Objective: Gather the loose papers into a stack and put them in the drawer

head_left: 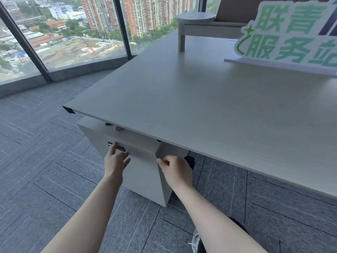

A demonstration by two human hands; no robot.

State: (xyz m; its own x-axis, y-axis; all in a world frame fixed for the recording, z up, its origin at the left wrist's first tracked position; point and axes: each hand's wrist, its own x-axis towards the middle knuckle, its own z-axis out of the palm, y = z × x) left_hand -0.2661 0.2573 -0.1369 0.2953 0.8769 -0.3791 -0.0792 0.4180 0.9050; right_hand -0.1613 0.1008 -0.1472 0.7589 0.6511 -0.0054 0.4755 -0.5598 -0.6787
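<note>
A pale grey drawer unit [142, 172] stands under the desk's near left corner. It has a black lock [116, 147] near the top of its front. My left hand [115, 161] lies against that front, its index finger on the lock and the other fingers spread. My right hand [175, 170] is curled around the unit's front right corner edge. The front looks flush, and I cannot make out any drawer seams. No loose papers are visible.
The grey desk top [209, 106] juts over the unit. A white and green sign [291, 35] and a grey shelf riser [193, 24] stand at the back. Small items [116, 126] lie on the unit's top. Windows stand to the left, above grey carpet [36, 161].
</note>
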